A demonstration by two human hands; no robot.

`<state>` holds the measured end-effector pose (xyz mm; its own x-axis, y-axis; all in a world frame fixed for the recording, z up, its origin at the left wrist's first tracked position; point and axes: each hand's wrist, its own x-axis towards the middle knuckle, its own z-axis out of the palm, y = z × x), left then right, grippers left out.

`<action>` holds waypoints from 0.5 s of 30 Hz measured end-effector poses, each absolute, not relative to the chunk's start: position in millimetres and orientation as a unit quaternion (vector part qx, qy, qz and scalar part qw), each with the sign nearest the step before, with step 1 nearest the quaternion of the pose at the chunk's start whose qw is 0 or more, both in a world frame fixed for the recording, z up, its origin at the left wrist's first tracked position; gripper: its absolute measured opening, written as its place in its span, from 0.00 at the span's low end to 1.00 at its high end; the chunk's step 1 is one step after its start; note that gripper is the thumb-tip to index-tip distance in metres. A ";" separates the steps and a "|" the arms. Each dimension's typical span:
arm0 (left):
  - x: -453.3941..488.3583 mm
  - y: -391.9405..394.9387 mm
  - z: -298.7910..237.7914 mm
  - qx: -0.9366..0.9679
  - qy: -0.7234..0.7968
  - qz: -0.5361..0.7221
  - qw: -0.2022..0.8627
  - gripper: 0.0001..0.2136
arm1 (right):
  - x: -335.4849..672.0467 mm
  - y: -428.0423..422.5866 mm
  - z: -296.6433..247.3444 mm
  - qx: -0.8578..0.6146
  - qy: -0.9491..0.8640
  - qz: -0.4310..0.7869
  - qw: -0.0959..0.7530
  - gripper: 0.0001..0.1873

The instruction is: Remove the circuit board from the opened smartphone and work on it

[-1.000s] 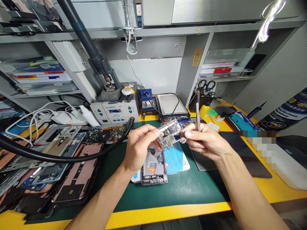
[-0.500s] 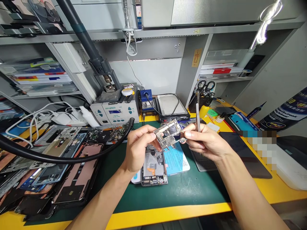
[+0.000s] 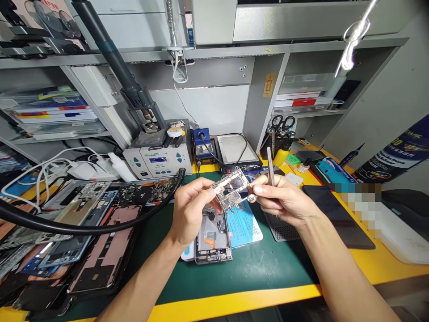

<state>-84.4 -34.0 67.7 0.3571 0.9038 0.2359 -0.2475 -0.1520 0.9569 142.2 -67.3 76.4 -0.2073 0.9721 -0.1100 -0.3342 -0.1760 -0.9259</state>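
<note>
Above the green mat my left hand (image 3: 191,209) pinches a small silver phone circuit board (image 3: 231,190) by its left edge. My right hand (image 3: 284,199) is closed on metal tweezers (image 3: 270,165) that stick up from the fist, and its fingertips touch a small part at the board's right end. Directly under the board lies an opened phone body (image 3: 214,235) with its insides showing, resting partly on a blue card (image 3: 244,223).
A heap of phone frames and back covers (image 3: 83,228) fills the left side, crossed by a black hose (image 3: 83,226). A rework station (image 3: 159,156), a hot plate (image 3: 234,150) and a scissors holder (image 3: 279,138) stand behind. A dark pad (image 3: 338,214) lies right.
Both hands and the board have stayed together; the whole view has shifted slightly down and left as my head moved. The grip on board and tweezers is unchanged.
</note>
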 end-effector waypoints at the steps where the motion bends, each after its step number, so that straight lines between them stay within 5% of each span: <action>1: -84.0 -33.9 68.0 0.578 0.283 0.491 0.588 0.08 | 142.2 -67.2 76.3 -0.387 -0.409 0.662 0.495 0.12; 9: -82.6 -39.1 72.3 0.623 0.292 0.474 0.550 0.13 | 146.1 -61.7 71.9 -0.365 -0.345 0.695 0.515 0.10; 15: -80.0 -36.4 65.5 0.712 0.332 0.489 0.380 0.08 | 148.9 -58.5 71.5 -0.359 -0.331 0.695 0.528 0.11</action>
<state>-80.0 -36.4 65.5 0.3021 0.8434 0.4442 0.1010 -0.4917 0.8649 148.9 -58.5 71.5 -0.1841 0.9716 -0.1487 -0.4963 -0.2225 -0.8391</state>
